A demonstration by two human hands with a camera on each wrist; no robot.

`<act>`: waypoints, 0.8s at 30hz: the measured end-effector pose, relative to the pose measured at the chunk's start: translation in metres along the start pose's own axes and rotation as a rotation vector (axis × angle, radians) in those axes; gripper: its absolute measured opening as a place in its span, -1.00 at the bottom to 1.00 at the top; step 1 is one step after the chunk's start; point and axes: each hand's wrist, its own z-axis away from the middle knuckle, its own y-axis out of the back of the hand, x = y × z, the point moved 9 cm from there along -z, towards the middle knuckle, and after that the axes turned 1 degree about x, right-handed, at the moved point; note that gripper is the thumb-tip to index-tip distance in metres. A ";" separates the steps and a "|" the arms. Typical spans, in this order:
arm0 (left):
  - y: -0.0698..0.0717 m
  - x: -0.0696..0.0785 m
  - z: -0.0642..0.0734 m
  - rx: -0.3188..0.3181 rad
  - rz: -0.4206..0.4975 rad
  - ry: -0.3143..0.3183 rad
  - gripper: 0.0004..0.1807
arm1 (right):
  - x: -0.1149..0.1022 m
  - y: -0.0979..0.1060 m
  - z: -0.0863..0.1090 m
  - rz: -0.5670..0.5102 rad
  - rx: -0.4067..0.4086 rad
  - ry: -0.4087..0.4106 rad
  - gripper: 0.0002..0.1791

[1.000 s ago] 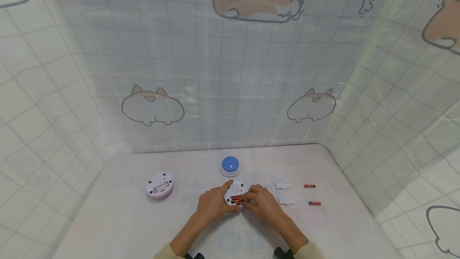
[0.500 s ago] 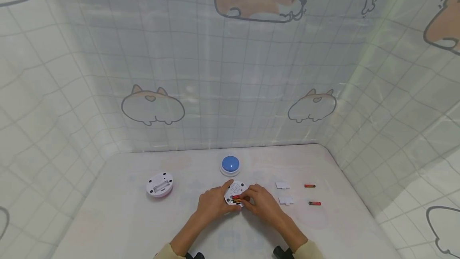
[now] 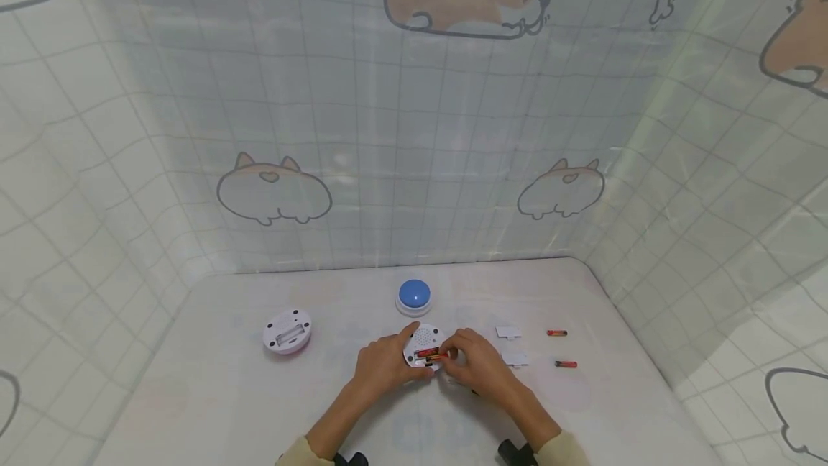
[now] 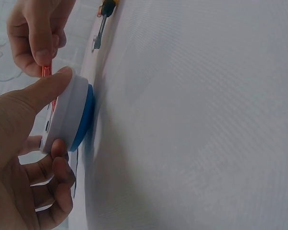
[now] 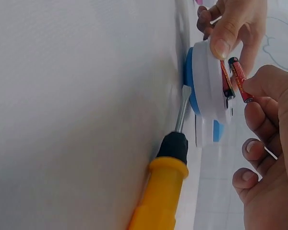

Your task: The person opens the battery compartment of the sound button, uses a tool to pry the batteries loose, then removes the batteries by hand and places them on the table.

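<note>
Around button (image 5: 205, 76), left grip (image 3: 388, 365) curled, right grip (image 3: 480, 365) pinching battery (image 5: 239, 76)

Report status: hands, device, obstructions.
Left hand gripping upturned device. Right hand pinching battery over its underside; second battery inside. Screwdriver nearby, not between battery and device.

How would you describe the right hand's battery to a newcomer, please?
On the white table, the left hand holds a round white device. Just over it, the right hand pinches the red battery, the only one held; others lie in the device or on the table.
</note>
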 end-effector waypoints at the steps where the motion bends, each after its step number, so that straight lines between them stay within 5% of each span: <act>1: 0.000 0.000 0.000 0.006 -0.004 -0.002 0.09 | 0.002 0.001 0.001 -0.011 -0.002 -0.011 -0.86; 14: -0.002 0.001 0.002 0.008 0.003 0.023 0.08 | 0.037 0.021 0.027 -0.127 -0.006 -0.112 -0.87; 24: -0.003 0.001 0.001 0.002 0.005 0.041 0.08 | 0.075 0.054 0.069 -0.146 0.091 -0.147 -0.78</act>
